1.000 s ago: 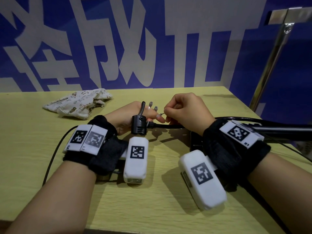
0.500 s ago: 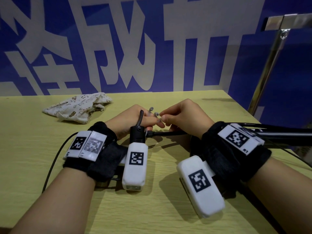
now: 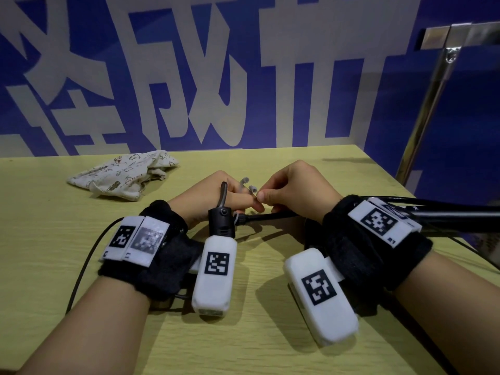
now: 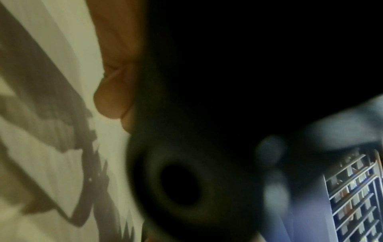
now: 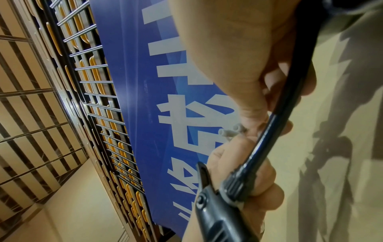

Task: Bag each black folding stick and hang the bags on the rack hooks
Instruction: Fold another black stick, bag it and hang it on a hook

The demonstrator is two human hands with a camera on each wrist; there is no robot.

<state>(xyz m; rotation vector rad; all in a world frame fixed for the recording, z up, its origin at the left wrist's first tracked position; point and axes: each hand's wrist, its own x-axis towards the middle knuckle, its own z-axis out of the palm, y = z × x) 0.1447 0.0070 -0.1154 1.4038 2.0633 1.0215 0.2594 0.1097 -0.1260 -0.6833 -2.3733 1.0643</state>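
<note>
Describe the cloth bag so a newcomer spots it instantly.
Start at the yellow-green table below the blue wall banner. On its far left, beyond the left hand, lies the cloth bag: crumpled, cream, printed with small cartoon figures, the only fabric item lying there.

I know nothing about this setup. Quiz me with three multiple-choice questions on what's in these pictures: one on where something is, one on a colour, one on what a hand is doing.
1. Where does the cloth bag lie?
A. on the table, far left of the hands
B. on a rack hook
C. over the right wrist

2. What colour is the stick?
A. white
B. black
C. yellow

3. What is the right hand doing?
A. lying flat and open
B. pinching small grey cord ends
C. holding the bag

Answers: 1 A, the head view shows it crumpled on the tabletop; 2 B, its shaft and joint look black in the head and right wrist views; 3 B, its fingertips meet at the grey ends beside the left hand, which grips the stick.
</note>
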